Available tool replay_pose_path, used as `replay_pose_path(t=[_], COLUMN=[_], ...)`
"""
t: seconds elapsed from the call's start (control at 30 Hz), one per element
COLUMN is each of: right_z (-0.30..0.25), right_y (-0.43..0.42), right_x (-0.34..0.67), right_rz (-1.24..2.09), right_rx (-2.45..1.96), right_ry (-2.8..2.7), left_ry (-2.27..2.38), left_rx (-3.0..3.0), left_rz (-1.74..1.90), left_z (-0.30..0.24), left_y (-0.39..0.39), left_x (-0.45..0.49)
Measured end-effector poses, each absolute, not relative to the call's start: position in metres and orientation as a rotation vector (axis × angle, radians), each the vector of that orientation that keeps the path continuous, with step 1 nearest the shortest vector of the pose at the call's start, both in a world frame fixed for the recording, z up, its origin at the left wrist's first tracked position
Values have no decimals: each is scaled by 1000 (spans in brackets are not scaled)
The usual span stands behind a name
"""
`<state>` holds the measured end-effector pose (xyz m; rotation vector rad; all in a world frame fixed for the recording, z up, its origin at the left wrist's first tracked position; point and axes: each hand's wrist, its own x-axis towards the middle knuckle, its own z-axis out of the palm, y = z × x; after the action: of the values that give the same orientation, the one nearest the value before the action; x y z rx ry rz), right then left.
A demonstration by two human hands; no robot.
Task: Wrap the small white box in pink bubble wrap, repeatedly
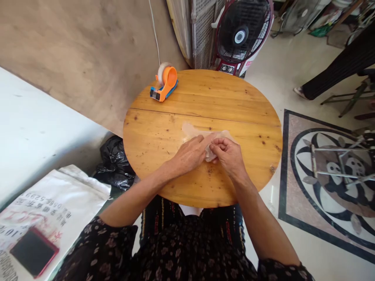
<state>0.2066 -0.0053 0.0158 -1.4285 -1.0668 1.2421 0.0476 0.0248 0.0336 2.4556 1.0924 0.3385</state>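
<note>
A clear, crinkled plastic bag [190, 129] lies on the round wooden table [164, 128]. My left hand [189, 155] rests on the bag with its fingers pressed flat and together. My right hand [227, 154] is curled into a pinch on the bag's near edge, right beside the left fingertips. What is inside the bag, if anything, I cannot make out. An orange tape dispenser [165, 83] with a roll of tape stands at the table's far left edge, well away from both hands.
A black standing fan [240, 33] is behind the table. A black plastic bag [115, 164] lies on the floor at left, beside a white printed sack [43, 210] with a phone [33, 251] on it. Another person's leg [336, 68] shows at upper right.
</note>
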Motion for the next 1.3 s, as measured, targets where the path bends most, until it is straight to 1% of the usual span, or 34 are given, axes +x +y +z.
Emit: replay_pose_path(t=[0.2, 0.37, 0.47, 0.63, 0.73, 0.87, 1.0, 1.1, 1.2, 1.3], right_z=[24, 28, 29, 40, 44, 42, 35, 29, 26, 23], right_y=[-4, -5, -9, -17, -19, -16, -15, -16, -20, -24], right_x=[202, 202, 201, 197, 198, 203, 207, 208, 208, 204], right_rz=[1248, 1251, 1141, 801, 741, 790, 886, 900, 820, 602], right_rx=[-1511, -1539, -1566, -1673, -1679, -1609, -1504, -1440, -1452, -1491], right_ry=[-1180, -1261, -1439, -1819, -1943, -1963, -1834, -1747, -1736, -1841], left_ry=[1066, 1012, 987, 1083, 1190, 1248, 1306, 1339, 1347, 1344], left_rx=[2398, 2288, 2131, 1880, 1800, 1794, 1840, 1864, 1865, 1855], left_rz=[451, 666, 745, 880, 940, 997, 994, 956, 936, 962], left_z=[26, 17, 15, 14, 10, 5, 4, 5, 6, 7], left_y=[23, 17, 13, 7, 5, 0, -4, -4, -5, -5], left_x=[46, 40, 37, 43, 50, 55, 58, 59, 60, 60])
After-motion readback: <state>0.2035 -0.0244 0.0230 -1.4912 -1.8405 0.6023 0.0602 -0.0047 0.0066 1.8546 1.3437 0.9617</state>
